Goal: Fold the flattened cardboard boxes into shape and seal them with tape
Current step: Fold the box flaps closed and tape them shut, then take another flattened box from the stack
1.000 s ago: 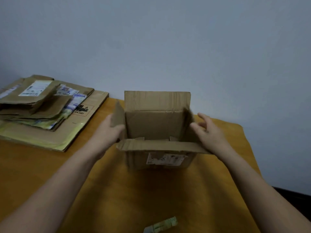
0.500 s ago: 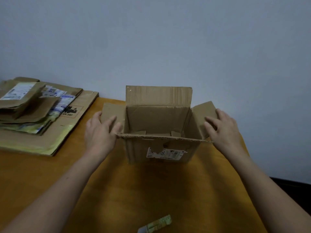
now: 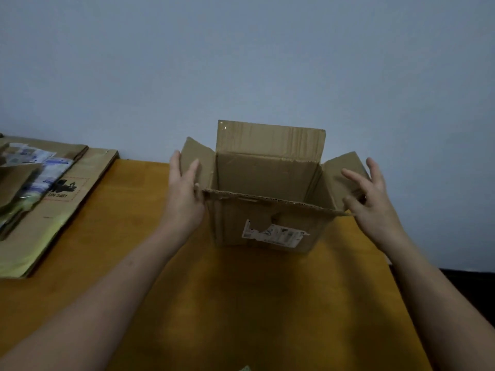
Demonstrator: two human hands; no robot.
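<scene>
On the bench (image 3: 241,290) stands the box (image 3: 267,226), upright and open-topped. Left hand (image 3: 184,199) and right hand (image 3: 375,210) rest straight-fingered on its side flaps (image 3: 198,156), gripping nothing. Light, stiff cardboard, I judge, bending only at creases: take the flaps near their edges. Far left lie flattened boxes (image 3: 40,196).
</scene>
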